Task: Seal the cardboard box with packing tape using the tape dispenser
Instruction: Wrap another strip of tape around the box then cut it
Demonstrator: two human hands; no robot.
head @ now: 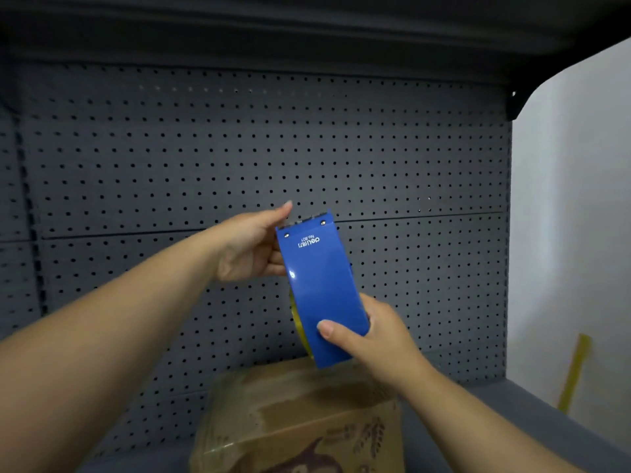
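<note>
A blue tape dispenser (pixel 322 285) is held up in the air in front of a pegboard, its toothed blade end pointing up. My right hand (pixel 372 332) grips its lower end, thumb across the blue face. My left hand (pixel 251 249) holds its upper left edge near the blade, fingers behind it. A sliver of yellowish tape roll (pixel 300 322) shows at the dispenser's left side. Below, a brown cardboard box (pixel 300 421) with printed artwork sits on the shelf, its top covered in glossy tape.
A grey pegboard (pixel 239 148) forms the back wall, with a dark shelf overhead. To the right is a white wall (pixel 573 233) with a yellow strip (pixel 575 373) leaning against it. The grey shelf surface (pixel 512 414) runs under the box.
</note>
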